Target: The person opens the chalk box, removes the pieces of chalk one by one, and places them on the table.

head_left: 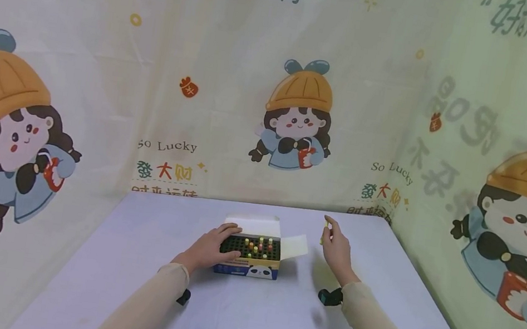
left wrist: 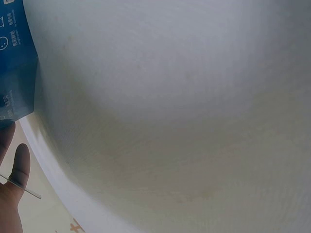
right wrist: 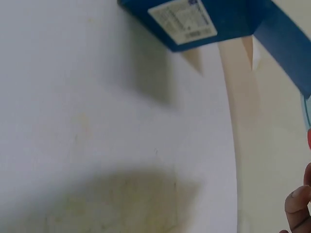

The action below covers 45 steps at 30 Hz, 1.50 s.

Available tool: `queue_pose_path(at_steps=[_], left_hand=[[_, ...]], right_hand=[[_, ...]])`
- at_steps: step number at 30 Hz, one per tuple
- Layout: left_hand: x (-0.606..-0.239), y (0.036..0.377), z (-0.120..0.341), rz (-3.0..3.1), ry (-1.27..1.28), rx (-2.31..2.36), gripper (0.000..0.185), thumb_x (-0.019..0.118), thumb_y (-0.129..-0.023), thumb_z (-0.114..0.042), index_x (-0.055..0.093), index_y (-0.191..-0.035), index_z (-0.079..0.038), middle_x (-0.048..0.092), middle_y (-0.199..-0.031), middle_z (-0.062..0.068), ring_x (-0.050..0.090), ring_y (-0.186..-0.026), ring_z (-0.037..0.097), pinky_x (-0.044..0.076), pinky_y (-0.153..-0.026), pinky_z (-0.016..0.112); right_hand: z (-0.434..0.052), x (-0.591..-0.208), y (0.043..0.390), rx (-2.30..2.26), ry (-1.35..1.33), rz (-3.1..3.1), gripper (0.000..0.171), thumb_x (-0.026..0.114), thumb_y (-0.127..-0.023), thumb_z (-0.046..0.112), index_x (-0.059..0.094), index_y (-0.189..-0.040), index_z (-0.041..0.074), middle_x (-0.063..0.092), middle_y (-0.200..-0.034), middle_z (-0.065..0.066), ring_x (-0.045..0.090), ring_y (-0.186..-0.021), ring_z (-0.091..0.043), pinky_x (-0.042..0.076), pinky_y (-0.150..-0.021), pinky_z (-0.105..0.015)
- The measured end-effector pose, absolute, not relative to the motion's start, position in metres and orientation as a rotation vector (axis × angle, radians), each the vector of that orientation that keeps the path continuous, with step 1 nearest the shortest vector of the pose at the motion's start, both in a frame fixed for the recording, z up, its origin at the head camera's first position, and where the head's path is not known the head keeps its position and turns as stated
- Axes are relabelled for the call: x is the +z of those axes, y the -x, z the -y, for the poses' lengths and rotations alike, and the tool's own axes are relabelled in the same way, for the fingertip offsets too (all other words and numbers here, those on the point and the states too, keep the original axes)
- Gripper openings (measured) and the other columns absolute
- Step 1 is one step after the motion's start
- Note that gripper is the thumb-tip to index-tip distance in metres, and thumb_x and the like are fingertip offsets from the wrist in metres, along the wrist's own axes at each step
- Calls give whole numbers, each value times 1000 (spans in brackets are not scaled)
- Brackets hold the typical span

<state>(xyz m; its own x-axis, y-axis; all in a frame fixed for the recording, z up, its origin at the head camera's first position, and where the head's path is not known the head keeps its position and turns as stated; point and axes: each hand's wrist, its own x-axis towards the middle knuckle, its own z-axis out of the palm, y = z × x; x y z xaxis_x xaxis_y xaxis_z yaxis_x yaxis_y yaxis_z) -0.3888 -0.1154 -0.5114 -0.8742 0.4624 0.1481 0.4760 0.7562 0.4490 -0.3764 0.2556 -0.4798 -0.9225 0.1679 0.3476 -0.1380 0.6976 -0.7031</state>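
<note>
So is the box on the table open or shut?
Open: the box has its lid flaps folded back, exposing coloured pegs in its dark tray.

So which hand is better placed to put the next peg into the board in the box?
The right hand, most likely: it pinches a small yellow-green peg raised just right of the box. The left hand lies on the box's left edge, apparently steadying it.

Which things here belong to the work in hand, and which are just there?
In use:
- open blue cardboard box with a black peg grid, left hand resting on it
- small yellow-green peg, pinched by the right hand
- coloured pegs standing in the grid

Just there:
- white table
- cartoon-print backdrop cloth
</note>
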Motion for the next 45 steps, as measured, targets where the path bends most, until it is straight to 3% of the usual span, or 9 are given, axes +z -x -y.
queue_pose_path(at_steps=[6,14,23,32,40,45], left_hand=[[-513,390,116,2921,777,-764,77,62,-93,-69,42,-158,-32,33,-167,-3,42,-147,39,38,-115,63],[-511,390,116,2915,782,-776,78,61,-93,-70,42,-158,-32,34,-167,-2,43,-146,39,38,-115,64],[-511,390,117,2927,731,-756,78,62,-93,-69,43,-158,-32,34,-167,-3,45,-145,37,39,-115,62],[-511,391,118,2930,752,-744,79,61,-93,-70,42,-158,-32,34,-167,-2,45,-145,37,39,-115,62],[-511,392,116,2930,781,-743,79,60,-93,-71,41,-159,-31,33,-167,-2,45,-145,37,38,-115,62],[-512,392,115,2942,761,-736,79,60,-93,-71,41,-159,-32,33,-167,-3,45,-144,36,39,-115,61]], right_hand=[[-269,-489,378,899,18,2653,43,48,-109,21,53,-151,14,72,-99,-12,58,-72,-20,42,-68,-41],[-281,-504,377,826,106,2833,56,56,-105,24,42,-157,11,73,-107,-15,66,-97,-36,41,-90,-69],[-293,-514,370,814,208,2901,57,54,-101,25,43,-151,0,72,-118,-24,64,-112,-47,35,-97,-73],[-304,-524,364,834,253,2934,58,52,-98,25,44,-147,-5,58,-139,-34,56,-124,-55,31,-99,-74],[-310,-528,361,832,260,2938,63,56,-92,23,42,-146,-7,69,-117,-28,60,-115,-53,32,-98,-75],[-309,-527,360,836,258,2937,63,57,-91,22,43,-146,-7,71,-113,-25,62,-112,-51,33,-97,-74]])
